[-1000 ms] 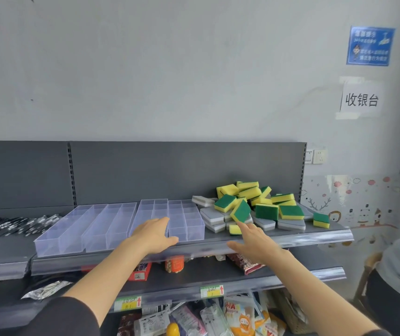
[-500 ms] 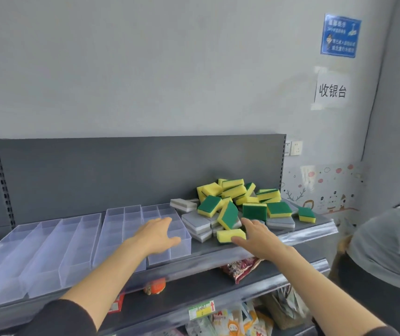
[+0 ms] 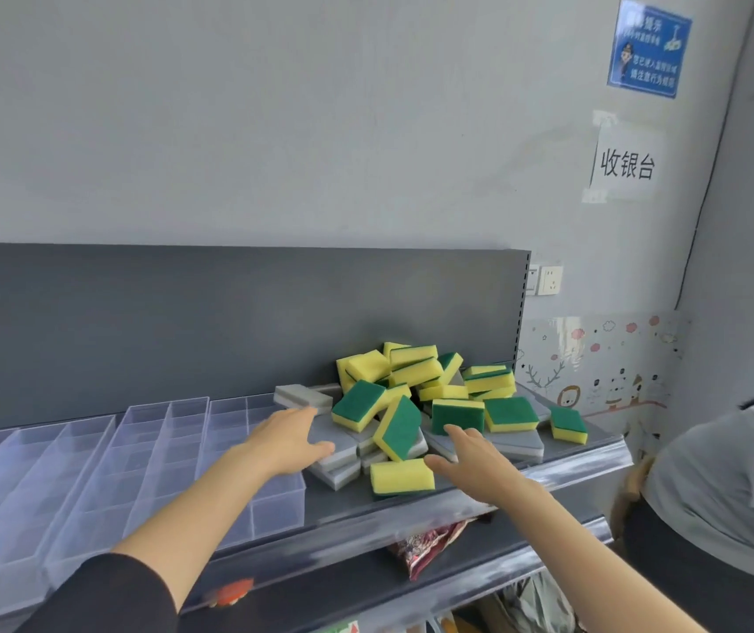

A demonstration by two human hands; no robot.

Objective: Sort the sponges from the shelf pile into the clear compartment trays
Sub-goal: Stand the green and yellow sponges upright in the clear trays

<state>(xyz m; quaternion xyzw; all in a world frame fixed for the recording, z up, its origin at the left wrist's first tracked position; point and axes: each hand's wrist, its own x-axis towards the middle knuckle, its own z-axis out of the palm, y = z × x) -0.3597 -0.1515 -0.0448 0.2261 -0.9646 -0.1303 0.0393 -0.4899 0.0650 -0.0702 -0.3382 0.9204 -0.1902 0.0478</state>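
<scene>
Grey shelf [image 3: 336, 502]: left grip [image 3: 288, 438] and right grip [image 3: 480, 463] both wide, empty; best pinch the yellow sponge [image 3: 402, 476] just beside the right grip.

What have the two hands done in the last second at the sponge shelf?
The left hand has moved right, off the clear trays and over the grey sponges at the edge of the pile. The right hand stayed open at its front, beside a loose yellow sponge. Neither has gripped anything; the trays remain empty.

Both arms outstretched, left hand [image 3: 286, 438] flat — fingers straight, right hand [image 3: 473, 459] open, fingers spread
</scene>
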